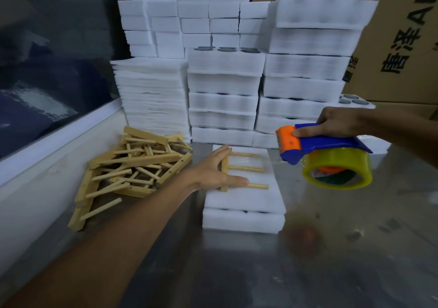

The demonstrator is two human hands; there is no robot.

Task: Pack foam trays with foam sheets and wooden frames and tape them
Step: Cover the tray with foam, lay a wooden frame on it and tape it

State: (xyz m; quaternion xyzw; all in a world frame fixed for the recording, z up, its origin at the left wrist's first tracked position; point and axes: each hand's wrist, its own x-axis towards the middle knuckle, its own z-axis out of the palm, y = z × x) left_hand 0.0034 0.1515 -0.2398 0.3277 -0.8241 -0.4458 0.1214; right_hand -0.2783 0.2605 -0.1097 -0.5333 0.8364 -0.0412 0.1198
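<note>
the left hand (pixel 213 173) hides part of the wooden frame (pixel 239 169), fingers straight, pressing it onto the foam pack (pixel 246 203) on the bench (pixel 331 248); three dowels show. right of the pack, the right hand (pixel 341 120) grips the tape dispenser (pixel 327 151). left of it lies a heap of frames (pixel 125 165), too tangled to count; behind it, foam tray stacks (pixel 222 103), dark discs in some

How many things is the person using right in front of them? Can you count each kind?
Hands: 2, the left hand and the right hand
Wooden frame with three pegs on the front foam: 1
Stacked white foam pieces under it: 2
Tape dispenser: 1
Roll of clear tape: 1
Total: 7
</note>
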